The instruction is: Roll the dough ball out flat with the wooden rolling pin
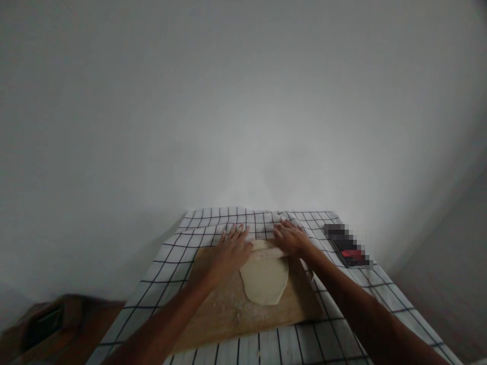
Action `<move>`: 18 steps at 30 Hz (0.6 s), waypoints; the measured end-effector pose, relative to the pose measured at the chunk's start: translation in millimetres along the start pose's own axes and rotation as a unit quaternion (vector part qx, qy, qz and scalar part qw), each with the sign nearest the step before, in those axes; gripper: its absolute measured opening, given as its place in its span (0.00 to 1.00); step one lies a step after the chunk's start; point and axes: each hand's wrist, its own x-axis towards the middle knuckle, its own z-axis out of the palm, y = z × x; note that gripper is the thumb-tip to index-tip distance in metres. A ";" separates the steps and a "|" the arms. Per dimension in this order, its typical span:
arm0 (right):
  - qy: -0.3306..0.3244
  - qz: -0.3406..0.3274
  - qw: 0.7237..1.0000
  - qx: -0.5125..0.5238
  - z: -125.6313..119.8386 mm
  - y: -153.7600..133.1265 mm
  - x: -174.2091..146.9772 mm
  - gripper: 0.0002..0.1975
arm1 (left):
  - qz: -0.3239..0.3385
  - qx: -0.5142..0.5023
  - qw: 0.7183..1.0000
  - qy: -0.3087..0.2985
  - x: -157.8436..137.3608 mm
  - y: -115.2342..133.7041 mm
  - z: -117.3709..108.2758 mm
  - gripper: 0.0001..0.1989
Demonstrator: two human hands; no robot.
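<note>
A pale rolling pin (267, 253) lies across the upper part of a flat, rounded sheet of dough (265, 283). My left hand (235, 247) rests over the pin's left end, palm down, with its fingers stretched forward and spread. Over the right end is my right hand (291, 238), also palm down with its fingers extended. Both hands hide the ends of the pin. Under the dough is a wooden board (213, 319), dusted with flour near its front.
A white tablecloth (152, 276) with black grid lines covers the table and is rumpled behind the board. To the right lies a dark, partly pixelated flat object (348, 248). A pale wall (243, 126) rises behind the table. Brown wooden furniture (72, 319) stands at lower left.
</note>
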 end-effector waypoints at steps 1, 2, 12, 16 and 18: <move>0.008 0.011 1.000 0.000 0.2 -2.3 -8.2 0.21 | 0.008 0.000 1.000 0.006 -7.0 3.6 -3.1 0.22; 0.021 0.020 1.000 0.000 1.0 -5.3 -19.1 0.22 | 0.018 0.001 1.000 0.016 -15.8 7.9 -6.8 0.22; 0.161 -0.067 0.985 0.007 28.6 -45.4 -182.2 0.32 | 0.131 0.025 0.988 0.076 -133.2 38.7 -42.1 0.30; 0.142 -0.081 0.986 0.011 27.4 -44.3 -190.3 0.33 | 0.141 0.028 0.987 0.070 -142.6 37.8 -45.9 0.30; 0.120 -0.061 0.991 0.018 21.4 -38.6 -168.0 0.28 | 0.135 0.016 0.989 0.061 -127.3 35.6 -44.7 0.28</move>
